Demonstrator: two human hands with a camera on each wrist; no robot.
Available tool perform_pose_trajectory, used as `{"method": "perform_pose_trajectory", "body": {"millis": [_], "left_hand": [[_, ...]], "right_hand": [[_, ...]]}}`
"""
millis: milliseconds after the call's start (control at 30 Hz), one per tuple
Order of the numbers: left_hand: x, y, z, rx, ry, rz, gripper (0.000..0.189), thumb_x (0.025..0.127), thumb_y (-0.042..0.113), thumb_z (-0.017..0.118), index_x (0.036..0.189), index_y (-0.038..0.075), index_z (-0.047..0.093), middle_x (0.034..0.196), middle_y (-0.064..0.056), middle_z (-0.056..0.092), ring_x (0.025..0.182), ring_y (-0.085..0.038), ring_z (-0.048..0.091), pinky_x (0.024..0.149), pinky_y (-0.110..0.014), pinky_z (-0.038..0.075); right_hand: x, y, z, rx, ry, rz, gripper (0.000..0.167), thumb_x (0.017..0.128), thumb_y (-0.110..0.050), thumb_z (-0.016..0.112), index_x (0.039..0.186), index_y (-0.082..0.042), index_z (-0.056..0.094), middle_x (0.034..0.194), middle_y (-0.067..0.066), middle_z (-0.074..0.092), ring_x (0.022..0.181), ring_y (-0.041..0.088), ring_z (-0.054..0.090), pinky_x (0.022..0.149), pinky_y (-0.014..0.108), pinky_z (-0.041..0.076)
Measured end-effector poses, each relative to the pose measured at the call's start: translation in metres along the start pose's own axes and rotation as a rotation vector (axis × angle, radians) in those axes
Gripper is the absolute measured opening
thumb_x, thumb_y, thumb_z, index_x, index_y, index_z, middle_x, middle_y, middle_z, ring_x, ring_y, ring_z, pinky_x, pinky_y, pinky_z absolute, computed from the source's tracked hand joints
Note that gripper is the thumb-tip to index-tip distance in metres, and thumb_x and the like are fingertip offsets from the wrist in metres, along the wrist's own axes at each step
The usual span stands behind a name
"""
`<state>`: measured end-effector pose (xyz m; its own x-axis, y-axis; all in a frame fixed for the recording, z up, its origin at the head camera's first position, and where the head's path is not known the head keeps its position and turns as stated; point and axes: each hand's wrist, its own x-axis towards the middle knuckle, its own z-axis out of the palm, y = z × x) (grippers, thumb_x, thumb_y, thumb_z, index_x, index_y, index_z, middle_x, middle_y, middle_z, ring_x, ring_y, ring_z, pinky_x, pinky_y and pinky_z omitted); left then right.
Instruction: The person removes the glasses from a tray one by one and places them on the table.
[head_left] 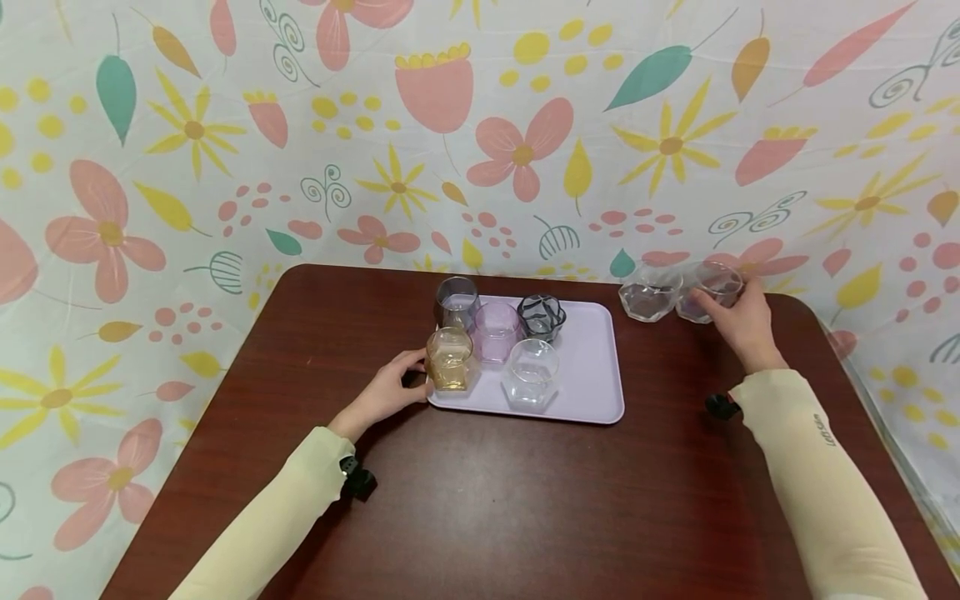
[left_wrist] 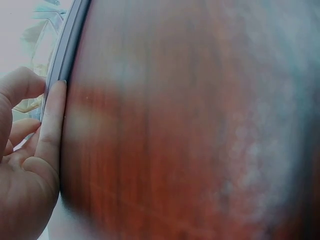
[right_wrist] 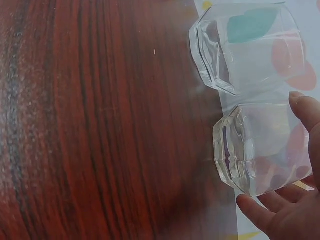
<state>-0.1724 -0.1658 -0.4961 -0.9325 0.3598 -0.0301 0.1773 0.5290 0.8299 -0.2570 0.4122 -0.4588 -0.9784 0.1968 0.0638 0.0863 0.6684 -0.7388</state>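
At the upper right of the head view, my right hand (head_left: 742,329) grips a clear faceted glass (right_wrist: 270,152), with the thumb on one side and fingers on the other. A second clear glass (head_left: 649,293) stands close beside it, by the patterned cloth. My left hand (head_left: 386,387) holds the near left corner of a pale lilac tray (head_left: 592,367), its fingertips (left_wrist: 56,100) against the rim. Next to that hand stands an amber glass (head_left: 450,367). Also on the tray are a pink glass (head_left: 497,333), a grey glass (head_left: 457,304), a dark patterned glass (head_left: 542,317) and a clear glass (head_left: 531,375).
The brown wooden table (head_left: 510,500) lies under everything. A cloth with flowers and leaves (head_left: 517,150) hangs along the table's back edge, right behind the two clear glasses. The tray's right part shows bare surface.
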Motion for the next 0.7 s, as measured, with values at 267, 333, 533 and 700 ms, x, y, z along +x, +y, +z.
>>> {"method": "perform_pose_trajectory", "body": {"millis": [267,333,533,700], "left_hand": [[0.000,-0.001,0.000,-0.004,0.000,0.013,0.065,0.093,0.008,0.073,0.152,-0.001,0.049,0.146,-0.020,0.055,0.128,-0.037,0.058,0.091,-0.037,0.057],[-0.001,-0.001,0.000,-0.001,0.002,0.012,0.065,0.092,0.008,0.073,0.152,-0.001,0.049,0.146,-0.019,0.055,0.128,-0.037,0.058,0.092,-0.039,0.056],[-0.001,0.001,-0.001,0.008,-0.003,0.011,0.066,0.093,0.009,0.073,0.153,-0.001,0.049,0.146,-0.020,0.055,0.129,-0.037,0.057,0.095,-0.042,0.056],[-0.002,0.003,-0.002,-0.002,-0.008,0.006,0.066,0.093,0.009,0.073,0.153,-0.001,0.048,0.146,-0.020,0.054,0.129,-0.038,0.057,0.091,-0.040,0.058]], "right_hand": [[-0.003,0.000,-0.001,-0.015,0.001,0.009,0.097,0.099,-0.054,0.061,0.161,0.002,0.013,0.144,0.035,0.038,0.119,0.044,0.045,0.084,0.043,0.044],[-0.006,0.001,-0.002,-0.011,-0.005,0.010,0.099,0.098,-0.055,0.063,0.162,0.000,0.012,0.146,0.035,0.039,0.121,0.044,0.046,0.081,0.033,0.042],[-0.018,0.005,-0.007,0.020,-0.026,0.023,0.100,0.099,-0.054,0.063,0.164,-0.002,0.008,0.154,0.036,0.036,0.137,0.050,0.044,0.095,0.044,0.049],[-0.030,0.008,-0.012,0.018,-0.026,0.004,0.095,0.101,-0.050,0.061,0.162,0.003,0.010,0.154,0.038,0.034,0.139,0.053,0.040,0.109,0.066,0.039]]}}
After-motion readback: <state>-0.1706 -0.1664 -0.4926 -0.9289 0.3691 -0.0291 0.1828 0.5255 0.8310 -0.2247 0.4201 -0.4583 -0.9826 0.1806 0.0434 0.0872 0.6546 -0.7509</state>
